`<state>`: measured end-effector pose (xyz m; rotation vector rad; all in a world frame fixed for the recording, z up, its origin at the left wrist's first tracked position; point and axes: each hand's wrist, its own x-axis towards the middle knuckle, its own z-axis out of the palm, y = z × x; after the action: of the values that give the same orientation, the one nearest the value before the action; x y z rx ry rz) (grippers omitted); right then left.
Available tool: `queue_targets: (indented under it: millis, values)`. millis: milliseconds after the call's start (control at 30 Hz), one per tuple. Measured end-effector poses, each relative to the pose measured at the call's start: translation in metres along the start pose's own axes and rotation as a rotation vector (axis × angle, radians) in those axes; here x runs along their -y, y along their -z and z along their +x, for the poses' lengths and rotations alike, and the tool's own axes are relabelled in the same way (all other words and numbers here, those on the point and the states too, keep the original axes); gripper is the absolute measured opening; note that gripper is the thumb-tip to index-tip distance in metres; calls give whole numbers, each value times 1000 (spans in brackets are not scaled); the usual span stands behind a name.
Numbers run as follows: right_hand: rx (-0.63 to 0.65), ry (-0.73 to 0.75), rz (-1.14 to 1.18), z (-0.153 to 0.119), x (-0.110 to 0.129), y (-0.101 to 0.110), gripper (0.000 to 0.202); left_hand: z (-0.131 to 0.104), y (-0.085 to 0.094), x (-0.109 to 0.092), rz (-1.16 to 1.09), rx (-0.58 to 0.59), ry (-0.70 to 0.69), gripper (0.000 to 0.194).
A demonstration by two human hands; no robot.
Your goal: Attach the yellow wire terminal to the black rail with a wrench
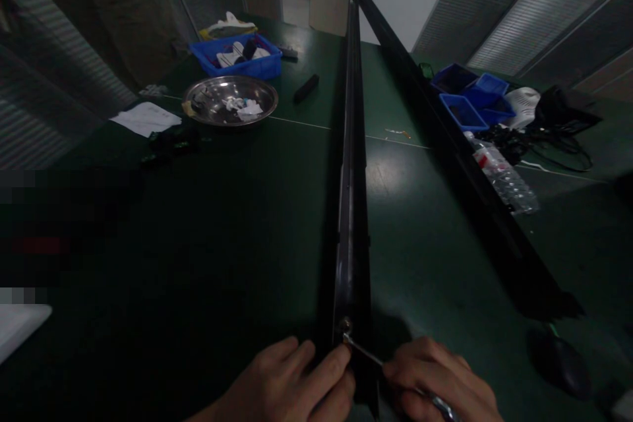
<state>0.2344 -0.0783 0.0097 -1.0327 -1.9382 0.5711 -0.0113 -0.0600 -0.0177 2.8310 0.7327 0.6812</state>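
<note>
So the long dark rail [350, 224] is lying right up the middle of the green table [247, 224], its near end sitting between the two hands and its far end running off toward the back edge; a small round fitting [345, 325] is showing inside the channel near the close end. The right hand [440, 376] is gripping a slim metal tool [366, 352], fingers curled round the handle, with the thin shaft pointing left and its tip reaching in just below that fitting; the left hand [301, 382] is resting its fingertips at the tool's tip — can't tell whether they're pinching something tiny or just pressing.

Over to the right, a second dark rail [469, 178] is lying at a slant, spreading away from the first one toward the near side; a black mouse [558, 362] is sitting just off its near end. Beyond that rail, a clear plastic bottle [507, 178] is lying on its side, with blue bins [463, 112] and a tangle of black cables [504, 142] behind it.

On the left side, a shiny metal bowl [270, 102] is holding crumpled white bits; a sheet of paper [147, 119] is lying left of it, a blue basket [267, 67] is sitting behind it — and a small black block [306, 88] is lying between bowl and rail.
</note>
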Motion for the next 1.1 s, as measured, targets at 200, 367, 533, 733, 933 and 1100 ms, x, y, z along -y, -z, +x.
queue_targets:
  millis: [200,367,533,733,933,1100]
  values:
    - [2,-35,50,-8,-4,-2,17,-2,0,-1,26,3,16,19]
    - [-57,-22,81,-16,-6,-12,13,-1,0,0,14,4,-2,20]
    - [-85,13,59,-15,-5,-16,13,0,0,0,23,5,-15,20]
    - [-58,21,11,-9,-1,-14,14,-2,3,-3,29,9,9,21]
    - [-100,46,5,3,2,-17,15,-2,-2,0,36,-4,-20,23]
    - [-75,52,11,3,1,-15,19,-2,-2,-1,39,-4,-12,28]
